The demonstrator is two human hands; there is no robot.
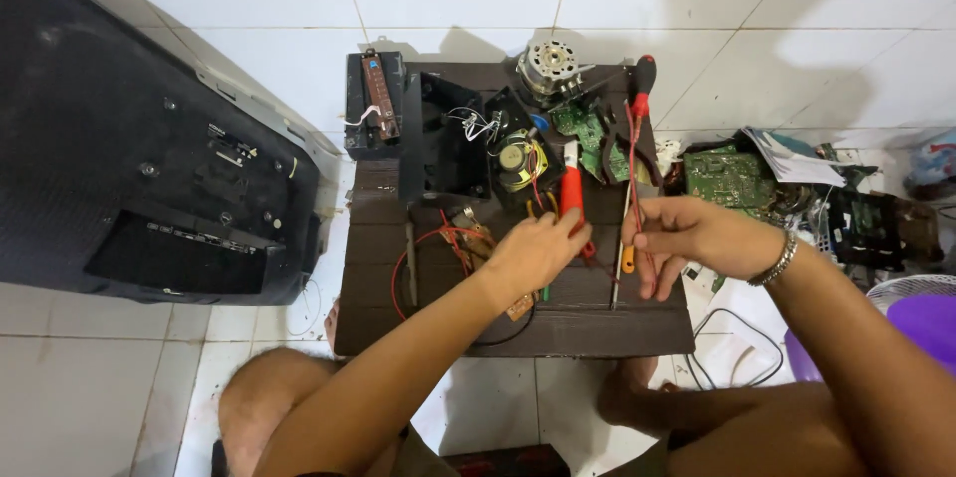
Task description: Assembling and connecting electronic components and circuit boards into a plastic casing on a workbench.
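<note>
My left hand [539,250] rests on the dark wooden board [657,330], its fingers closed around the red handle of a tool [571,190]. Under and beside it lie red and black wires [423,243] and a small brown circuit piece [519,307]. My right hand [685,238] is just to the right, pinching a thin red wire [634,163] that runs up toward a red-handled screwdriver [643,79]. An orange-handled tool [627,258] lies beneath its fingers.
On the board sit a round speaker [517,156], green circuit boards [594,138], a small motor [549,66], a black plastic casing [446,138] and black pliers [630,133]. A large black television back [129,158] lies left. More circuit boards [732,178] and parts clutter the right floor.
</note>
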